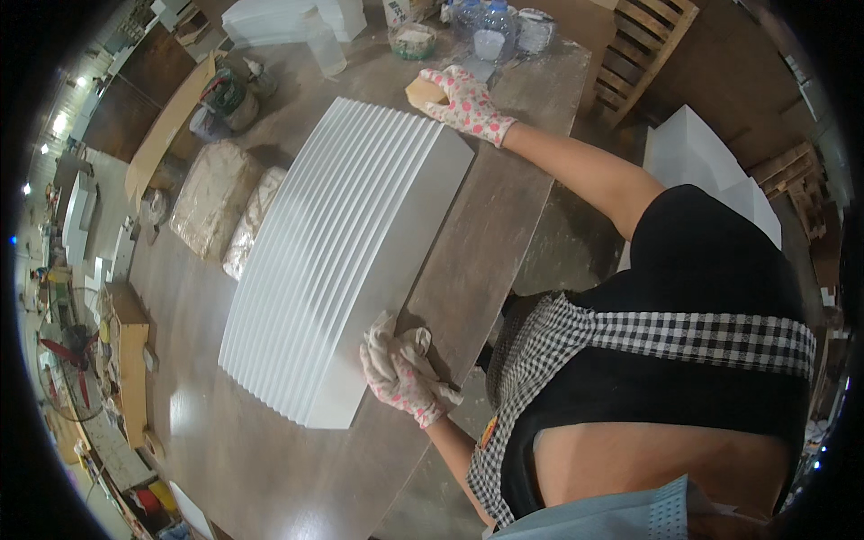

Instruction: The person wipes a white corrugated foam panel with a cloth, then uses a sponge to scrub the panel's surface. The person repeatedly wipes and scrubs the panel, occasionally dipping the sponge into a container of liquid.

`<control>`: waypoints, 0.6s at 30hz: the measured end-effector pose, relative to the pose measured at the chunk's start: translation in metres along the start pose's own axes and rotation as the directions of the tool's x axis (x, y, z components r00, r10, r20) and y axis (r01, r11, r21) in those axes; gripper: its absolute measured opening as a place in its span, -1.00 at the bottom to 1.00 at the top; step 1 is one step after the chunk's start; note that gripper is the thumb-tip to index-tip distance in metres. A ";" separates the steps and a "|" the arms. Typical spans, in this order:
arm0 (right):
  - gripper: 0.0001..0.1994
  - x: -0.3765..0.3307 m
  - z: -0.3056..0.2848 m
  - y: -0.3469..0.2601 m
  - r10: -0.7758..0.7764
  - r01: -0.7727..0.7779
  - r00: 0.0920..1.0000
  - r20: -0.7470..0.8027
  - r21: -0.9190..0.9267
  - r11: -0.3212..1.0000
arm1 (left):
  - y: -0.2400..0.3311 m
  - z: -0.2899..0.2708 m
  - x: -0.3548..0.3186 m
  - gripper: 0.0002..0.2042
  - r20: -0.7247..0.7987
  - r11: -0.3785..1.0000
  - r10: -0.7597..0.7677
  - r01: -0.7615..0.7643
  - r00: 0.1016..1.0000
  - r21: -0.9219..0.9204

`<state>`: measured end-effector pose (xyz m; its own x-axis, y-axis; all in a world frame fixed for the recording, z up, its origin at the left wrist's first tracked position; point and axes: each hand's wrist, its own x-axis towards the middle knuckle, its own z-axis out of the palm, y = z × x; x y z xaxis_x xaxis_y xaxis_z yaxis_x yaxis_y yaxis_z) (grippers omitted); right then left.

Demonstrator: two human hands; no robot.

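The fingers (454,83) of the gloved right hand (472,110) are curled together, pinching a tan block (420,91); those of the gloved left hand (399,382) are bent beside the ribbed white piece (315,252), and I can't tell whether they grip anything. The piece lies ribs up on the tabletop, with the right hand off its one o'clock end and the left hand at five. To my eye, the thin ribs could chip or scuff if the tan block bears down too hard or catches an edge, and the whole piece could skid if nothing steadies it firmly. Around us is a cluttered workshop, a slatted wooden pallet (659,63) toward two o'clock and a red-bladed fan (61,349) toward eight. The brown table (477,238) carries pale smears, its edge passing at three. Wrapped packs (211,202) sit at ten, clear bottles (498,31) at one, a small bowl (416,52) just past twelve.
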<state>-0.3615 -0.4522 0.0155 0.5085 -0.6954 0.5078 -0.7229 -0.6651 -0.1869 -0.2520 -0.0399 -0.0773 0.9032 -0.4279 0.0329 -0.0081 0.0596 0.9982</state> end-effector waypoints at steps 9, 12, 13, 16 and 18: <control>-0.59 -0.149 0.030 -0.301 -0.602 0.477 0.796 -0.057 0.671 0.567 | -0.042 -0.022 -0.033 -0.33 0.296 0.461 0.224 -0.369 0.928 0.807; -0.57 -0.185 0.016 -0.405 -0.656 0.363 0.755 -0.002 0.834 0.415 | -0.111 -0.037 -0.060 -0.30 0.246 0.693 0.027 -0.195 0.969 0.694; -0.55 -0.195 0.012 -0.425 -0.697 0.408 0.717 0.008 0.806 0.429 | -0.132 -0.042 -0.069 -0.31 0.315 0.626 0.074 -0.290 0.946 0.724; -0.45 -0.205 0.008 -0.438 -0.731 0.544 0.681 -0.043 0.698 0.465 | -0.163 -0.042 -0.070 -0.34 0.469 0.442 0.279 -0.545 0.838 0.713; -0.38 -0.200 0.011 -0.412 -0.745 0.615 0.667 -0.025 0.584 0.530 | -0.149 -0.037 -0.059 -0.36 0.466 0.497 0.232 -0.516 0.854 0.698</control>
<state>-0.1601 -0.0421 -0.0187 0.8657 0.0388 0.4990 0.2024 -0.9390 -0.2781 -0.2887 0.0096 -0.2297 0.5696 -0.7716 0.2833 -0.7693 -0.3791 0.5143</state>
